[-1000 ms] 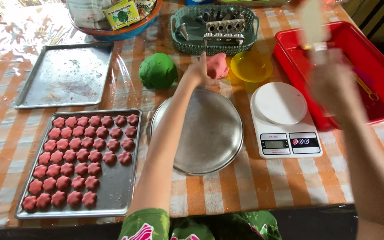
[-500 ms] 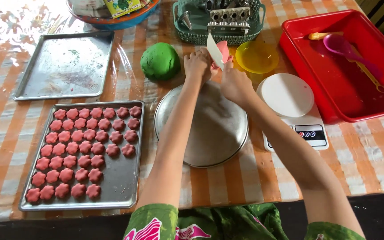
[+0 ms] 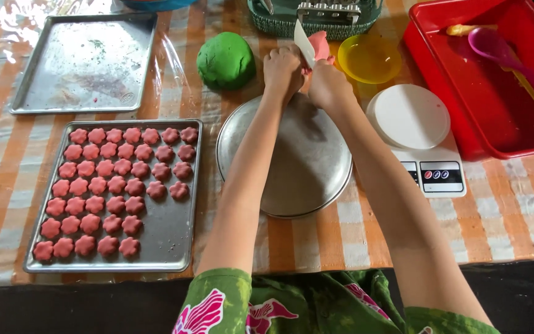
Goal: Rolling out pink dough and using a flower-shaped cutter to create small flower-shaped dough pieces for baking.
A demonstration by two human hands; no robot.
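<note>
- Pink dough (image 3: 321, 44) sits at 12 o'clock on the tabletop (image 3: 514, 216), just beyond the round metal plate (image 3: 304, 179).
- Left hand (image 3: 282, 69) rests against the dough, fingers curled together.
- Right hand (image 3: 327, 83) has its fingers pinching a white scraper (image 3: 303, 43), whose blade stands upright against the dough.
- Green dough ball (image 3: 225, 60) lies at 11 o'clock, just beside the left hand.
- Baking tray (image 3: 168, 247) of pink flower-shaped pieces (image 3: 115, 185) is at 9 o'clock.
- Kitchen scale (image 3: 412, 124) stands at 3 o'clock, with a yellow bowl (image 3: 369, 59) beyond it.
</note>
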